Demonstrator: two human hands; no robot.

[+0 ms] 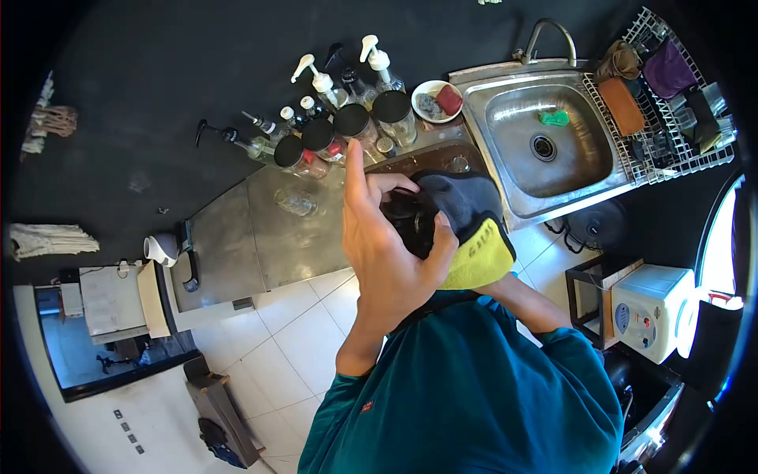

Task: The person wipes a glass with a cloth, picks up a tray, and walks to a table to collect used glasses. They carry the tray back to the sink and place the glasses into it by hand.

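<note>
My left hand [395, 251] is raised in the middle of the view, thumb and fingers closed around a dark, glossy, rounded vessel [412, 220], perhaps a glass. Its index finger points up along the side. A grey and yellow cloth [480, 257] with faint dark lettering on the yellow side presses against the vessel's right. Behind that cloth reaches my right forearm [537, 304]; the cloth covers my right hand and is held up by it. The fingers there are hidden. A clear glass [295, 201] stands on the steel counter to the left of my left hand.
Black-lidded jars [353, 121] and pump bottles [320, 81] line the wall. A brown tray [426, 160] lies before them, beside a white bowl [437, 101]. Right of it are the sink [517, 186] with a green sponge [553, 118] and a loaded dish rack [671, 170].
</note>
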